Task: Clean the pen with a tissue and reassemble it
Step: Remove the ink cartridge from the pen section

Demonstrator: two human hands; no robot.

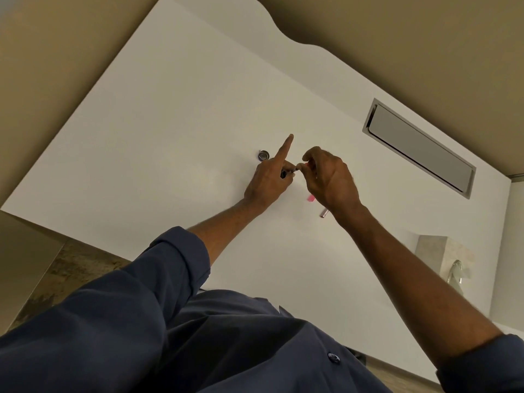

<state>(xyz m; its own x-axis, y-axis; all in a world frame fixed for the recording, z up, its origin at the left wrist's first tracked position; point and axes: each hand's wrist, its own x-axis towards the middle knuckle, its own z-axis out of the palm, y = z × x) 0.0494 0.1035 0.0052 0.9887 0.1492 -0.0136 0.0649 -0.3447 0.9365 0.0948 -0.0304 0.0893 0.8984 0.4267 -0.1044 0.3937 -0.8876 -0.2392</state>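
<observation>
Two hands meet mid-tabletop (170, 114): left hand (269, 180) pinches a dark pen part (284, 174), right hand (329, 177) grips a pink piece (307, 165); tissue box (436, 251) at right edge.

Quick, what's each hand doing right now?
Left hand: closed on a small dark pen part, index finger extended.
Right hand: pinching a pink pen piece.

There is just one camera, and it sits on the person's head, looking forward and down over the chest and both arms. It sees almost the whole white table (170, 123), from the near edge to the curvy far edge. The hands show up small, near the middle of the table.
</observation>
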